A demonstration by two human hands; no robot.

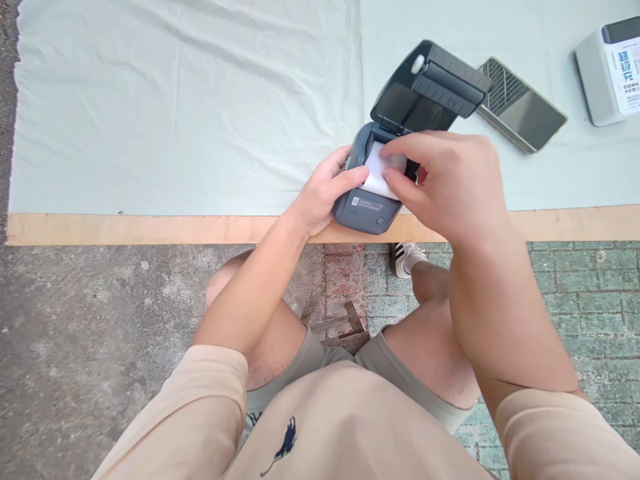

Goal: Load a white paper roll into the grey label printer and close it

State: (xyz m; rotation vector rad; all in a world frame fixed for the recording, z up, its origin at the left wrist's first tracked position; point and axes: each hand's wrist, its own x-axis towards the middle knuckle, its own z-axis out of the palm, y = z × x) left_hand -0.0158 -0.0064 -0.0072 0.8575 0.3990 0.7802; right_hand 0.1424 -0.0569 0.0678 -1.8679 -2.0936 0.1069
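Observation:
A small dark grey label printer (367,212) is held near the table's front edge, its hinged lid (400,100) swung up and back. Inside its bay sits a white paper roll (376,175). My left hand (330,187) wraps the printer's left side, with the thumb over the rim by the paper. From the right, my right hand (450,177) reaches into the bay. Its thumb and index finger touch the white paper, closed in a loose pinch; the other fingers are mostly hidden behind the hand.
A pale cloth (200,113) covers the table, leaving a bare wooden edge (150,229) in front. Behind the right hand lies a phone (530,110). A white box-shaped device with a printed label (600,80) stands at the far right. Below are my knees and a wooden stool (353,327).

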